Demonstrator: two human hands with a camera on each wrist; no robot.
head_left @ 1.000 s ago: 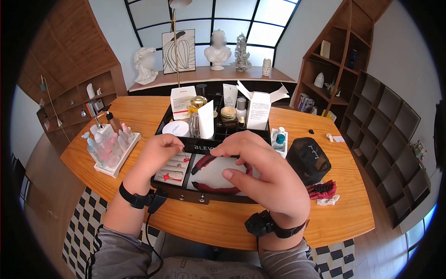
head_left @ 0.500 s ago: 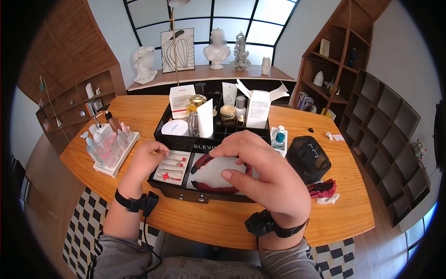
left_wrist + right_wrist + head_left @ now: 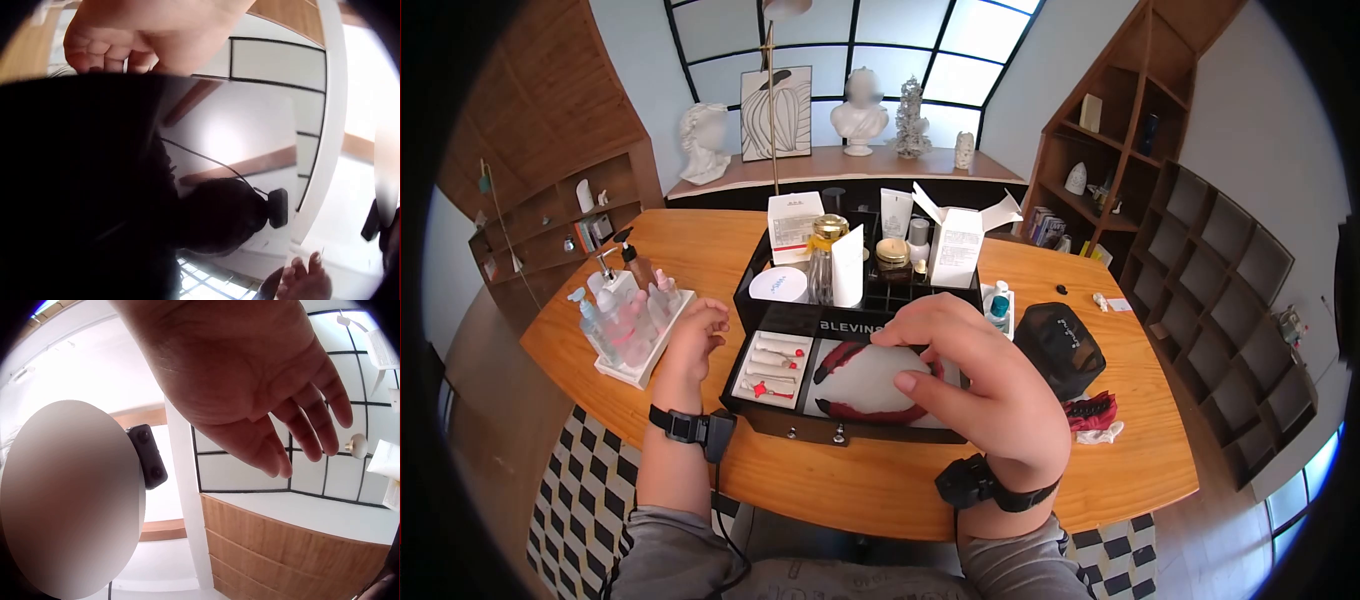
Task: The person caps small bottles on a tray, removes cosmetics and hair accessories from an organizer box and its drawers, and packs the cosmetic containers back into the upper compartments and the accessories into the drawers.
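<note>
In the head view my left hand (image 3: 693, 337) hovers left of the black organizer's pulled-out drawer (image 3: 880, 433), fingers loosely bent with nothing in them. My right hand (image 3: 995, 375) is raised over the drawer's right side, fingers bent and thumb apart, hiding that end. A pale ring insert (image 3: 773, 372) at the drawer's left bears small jewellery pieces with red beads (image 3: 760, 390). The larger grey-lined compartment holds a dark red band (image 3: 862, 411) lying in a curve. The left wrist view shows a glossy dark panel (image 3: 250, 119) below the hand.
White boxes (image 3: 957, 245), a white tube (image 3: 849, 266) and jars stand in the organizer's top. Left of it is a white tray (image 3: 638, 377) of pump bottles; to the right, a black mesh case (image 3: 1060, 350) and a red hair clip (image 3: 1092, 410).
My left hand has let go of a thin red-beaded piece over the ring insert and drawn off to the left. The right hand has barely moved; the head view has shifted slightly.
</note>
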